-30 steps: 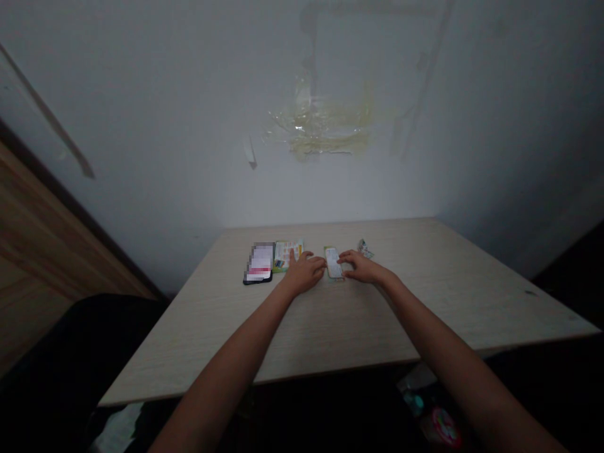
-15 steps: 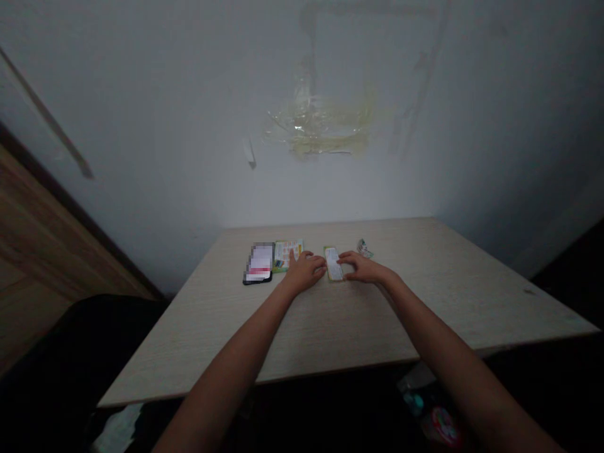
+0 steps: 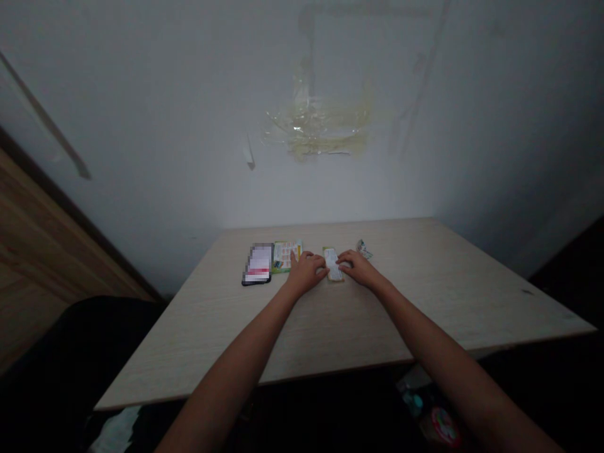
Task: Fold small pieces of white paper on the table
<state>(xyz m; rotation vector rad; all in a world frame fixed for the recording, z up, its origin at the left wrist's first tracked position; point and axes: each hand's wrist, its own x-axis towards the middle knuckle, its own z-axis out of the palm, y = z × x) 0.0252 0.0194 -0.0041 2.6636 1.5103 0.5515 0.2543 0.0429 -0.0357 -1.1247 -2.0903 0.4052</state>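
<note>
The left hand [image 3: 306, 274] and right hand [image 3: 361, 269] rest on a pale wood-grain table [image 3: 438, 296], fingers close together, tips touching the 2 long sides of a narrow card packet [image 3: 333, 265] (print unreadable).

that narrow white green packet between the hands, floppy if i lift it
The narrow packet looks thin and lies flat on the table, so it is probably light and unlikely to roll. Long and narrow, it may sag if lifted by one end, though its material is hard to tell.
</note>
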